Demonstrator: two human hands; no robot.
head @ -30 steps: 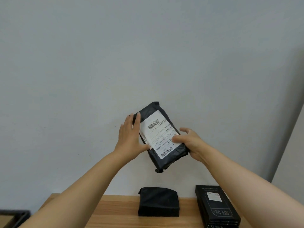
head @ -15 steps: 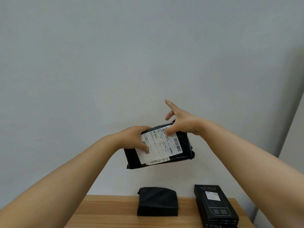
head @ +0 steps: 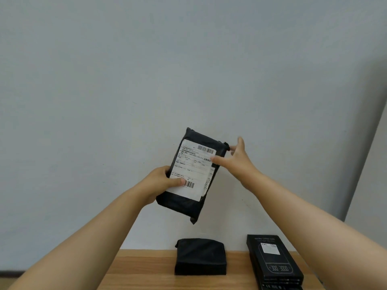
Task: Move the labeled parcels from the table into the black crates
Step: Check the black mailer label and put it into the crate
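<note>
A black plastic parcel (head: 194, 174) with a large white shipping label is held up in the air in front of the wall, standing on end and tilted. My left hand (head: 161, 183) grips its lower left edge, thumb lying on the label. My right hand (head: 234, 158) is at the upper right corner, thumb on the label's edge and fingers reaching behind the corner. On the wooden table (head: 146, 266) below lie a black soft parcel (head: 200, 256) with no label showing and a stack of black boxes (head: 272, 260) with a small white label. No black crate shows in this frame.
A plain pale wall fills most of the view behind the table. At the right, a wall corner (head: 368, 164) runs down towards the table's right end. A dark strip shows at the far lower left edge (head: 8, 274).
The parcel has been turned from lying flat to standing upright and tilted. My left hand has shifted to its lower edge, and my right hand has come down onto the upper right corner.
</note>
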